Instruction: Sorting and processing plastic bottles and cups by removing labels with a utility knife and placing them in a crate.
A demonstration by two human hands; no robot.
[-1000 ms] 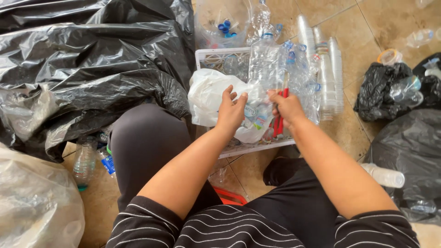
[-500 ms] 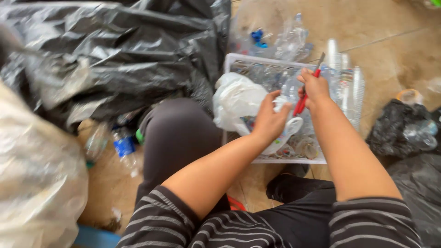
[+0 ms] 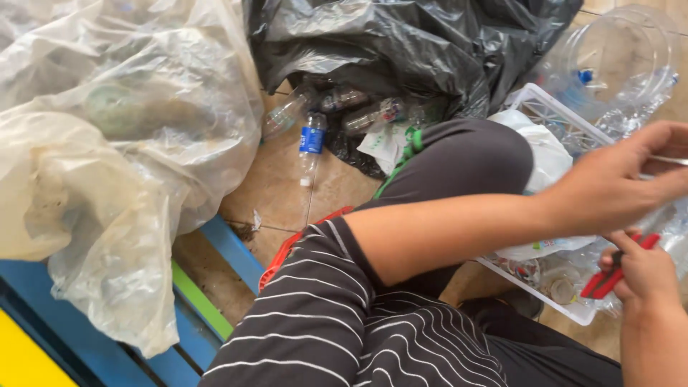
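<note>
Now the view has swung left toward the clear bag (image 3: 107, 143), while the left hand (image 3: 609, 186) pinches a thin strip above the white crate (image 3: 552, 107) and the right hand (image 3: 645, 276) stays closed on the red cutter (image 3: 609, 276).

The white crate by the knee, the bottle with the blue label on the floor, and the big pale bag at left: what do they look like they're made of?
The white crate looks like rigid moulded plastic: matte, with an open lattice wall. The bottle with the blue label seems thin clear plastic, glossy and see-through. The pale bag appears to be soft translucent plastic film: wrinkled, cloudy, contents dimly showing through.
</note>
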